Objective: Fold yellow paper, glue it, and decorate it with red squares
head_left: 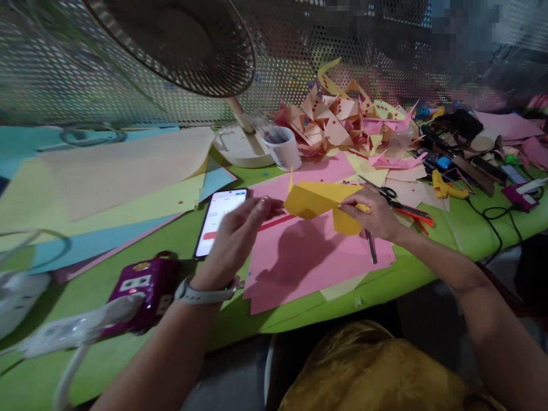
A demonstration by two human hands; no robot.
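While the right hand (372, 214) is pinching its right part, the yellow paper piece (312, 197) is hovering above the pink sheets (282, 279), throwing a shadow on them. Left hand (242, 225), w/ fingers curled, is reaching to the piece's left end; can't tell if it's gripping or just beside it. Progress-wise, the piece is showing bends & a thin pointed tip standing up at the left, so prob. part-shaped, finish unclear. Behind, a heap of folded paper pcs (336, 123), mostly peach & pink, is looking like work already done; flat large paper sheets (128, 171) are lying far left, apparently unused, so prob. plenty left.

Close by, a red strip (276, 222) is lying on the pink, & a slim metal tool (371, 248) is resting below the right hand. Scissors (389, 192) are lying just beyond that hand, w/ a yellow glue gun (447, 187) further right. Smartphone (209, 220) is lying lit by the left hand; a white cup (285, 151) & fan (184, 45) are standing at the back of the green counter (34, 382). Purple power unit (137, 285) is sitting front-left, w/ white plug in.
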